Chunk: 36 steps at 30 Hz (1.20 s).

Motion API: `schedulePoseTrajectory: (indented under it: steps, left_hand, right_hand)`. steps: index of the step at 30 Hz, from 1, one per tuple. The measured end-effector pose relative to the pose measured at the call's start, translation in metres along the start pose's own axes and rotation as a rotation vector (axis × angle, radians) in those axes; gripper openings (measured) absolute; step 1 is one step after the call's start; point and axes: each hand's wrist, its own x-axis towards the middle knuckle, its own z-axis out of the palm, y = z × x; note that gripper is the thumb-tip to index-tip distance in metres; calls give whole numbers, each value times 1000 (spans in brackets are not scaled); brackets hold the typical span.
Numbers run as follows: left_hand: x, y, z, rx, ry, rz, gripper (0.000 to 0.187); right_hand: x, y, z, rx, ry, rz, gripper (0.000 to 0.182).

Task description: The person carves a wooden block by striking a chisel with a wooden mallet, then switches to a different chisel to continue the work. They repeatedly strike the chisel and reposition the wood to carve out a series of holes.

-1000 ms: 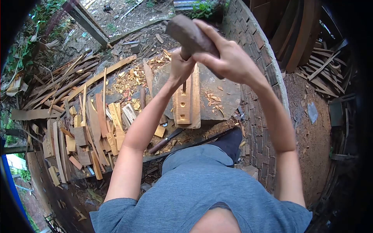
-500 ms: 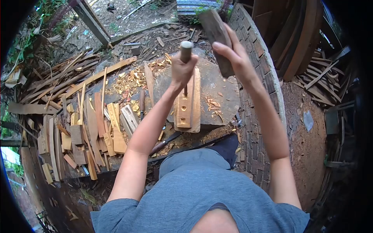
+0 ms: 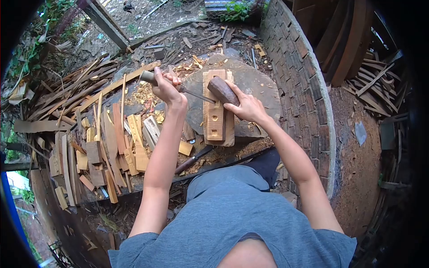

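My left hand (image 3: pixel 169 88) is closed around the handle of a chisel (image 3: pixel 196 94), which leans far to the left. The chisel's tip reaches a hole in a light wooden block (image 3: pixel 215 111). Two more squarish holes show nearer to me in that block. My right hand (image 3: pixel 248 106) grips a dark wooden mallet (image 3: pixel 223 90), a thick faceted piece lowered over the block's right edge. Under and beside the block lies another light board (image 3: pixel 229 129). Both rest on a broad round stump (image 3: pixel 263 96).
Wood offcuts (image 3: pixel 107 134) and strips cover the left side, with yellow shavings (image 3: pixel 140 98) behind them. A knife-like tool (image 3: pixel 193 159) lies in front of the stump. A low brick wall (image 3: pixel 304 89) curves along the right. More scrap wood (image 3: pixel 375 85) is piled beyond it.
The chisel has gone from upright to tilted left, my left hand moving left with it. My right hand has brought the mallet down from its raised position to the block.
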Motion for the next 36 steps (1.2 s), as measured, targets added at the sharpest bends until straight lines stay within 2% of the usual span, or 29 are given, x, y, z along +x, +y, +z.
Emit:
schedulePoseTrajectory:
  steps: [2, 4, 6, 8, 20, 36]
  left_hand:
    - [-4, -2, 1, 13, -57, 6, 28]
    - [-11, -8, 7, 23, -166, 129, 29]
    - [-15, -12, 7, 66, -249, 139, 29]
    - [-17, -18, 6, 146, -426, 246, 27]
    - [-47, -25, 17, 339, -565, 354, 23]
    - [-41, -46, 13, 715, -608, 719, 27]
  right_hand:
    - [-1, -1, 0, -8, 15, -3, 81]
    - [0, 1, 4, 14, 30, -13, 80]
    - [0, 2, 4, 37, 53, -17, 80]
    - [0, 2, 5, 54, 28, 4, 80]
    - [-4, -2, 2, 74, 18, 13, 80]
    - [2, 4, 4, 145, 0, 30, 85]
